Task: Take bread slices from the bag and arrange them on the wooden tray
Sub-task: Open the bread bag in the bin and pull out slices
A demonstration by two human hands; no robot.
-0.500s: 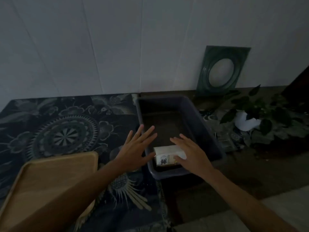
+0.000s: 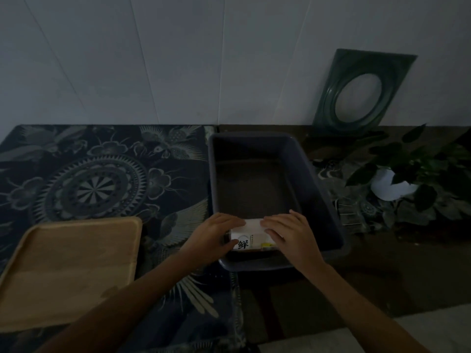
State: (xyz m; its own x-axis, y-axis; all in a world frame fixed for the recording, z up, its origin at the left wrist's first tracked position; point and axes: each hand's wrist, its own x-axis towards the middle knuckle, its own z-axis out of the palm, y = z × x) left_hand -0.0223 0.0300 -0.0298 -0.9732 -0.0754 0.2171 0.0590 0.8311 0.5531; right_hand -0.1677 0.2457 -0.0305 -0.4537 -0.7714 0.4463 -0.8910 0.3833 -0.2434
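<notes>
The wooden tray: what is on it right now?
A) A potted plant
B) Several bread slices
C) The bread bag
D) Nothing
D: the wooden tray shows only bare wood, while both hands, left hand and right hand, are on the bread bag, which sits in the dark bin.

Dimly lit, with a pale panelled wall (image 2: 153, 59) behind a dark bench (image 2: 356, 276) half covered by a patterned cloth (image 2: 102, 174), a green framed oval mirror (image 2: 362, 90) leaning at the back (tilted against the wall) beside a leafy potted plant (image 2: 407, 174).
</notes>
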